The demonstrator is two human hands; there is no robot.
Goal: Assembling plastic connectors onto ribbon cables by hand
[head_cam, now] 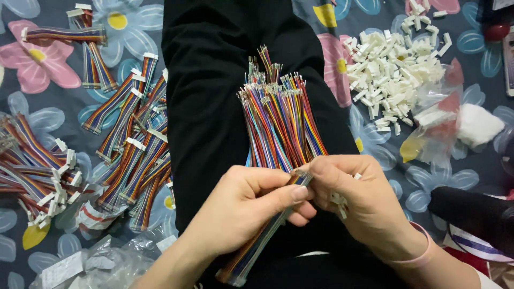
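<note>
Rainbow-coloured wires fan upward at the centre of the frame, their bare metal tips splayed against a black cloth that runs down the middle. The lower part of the bundle passes between both hands and its tail slants toward the bottom edge, just left of centre.

The left hand sits low and centre-left, fingers curled around the bundle, its thumb pressed forward onto one flat strip of wires. The right hand, just beside it and touching at the fingertips, pinches the same strip from the other side; a few small white connectors are tucked in its palm. A pink band circles the right wrist.

At upper right lies a heap of white connectors, with a crumpled clear bag and a white wad just below and to the right of it. Along the left side of the frame lie finished cables with white plugs on their ends, some in bundles. Clear plastic bags sit at lower left. Everything rests on a dark bedsheet printed with pink and blue flowers.
</note>
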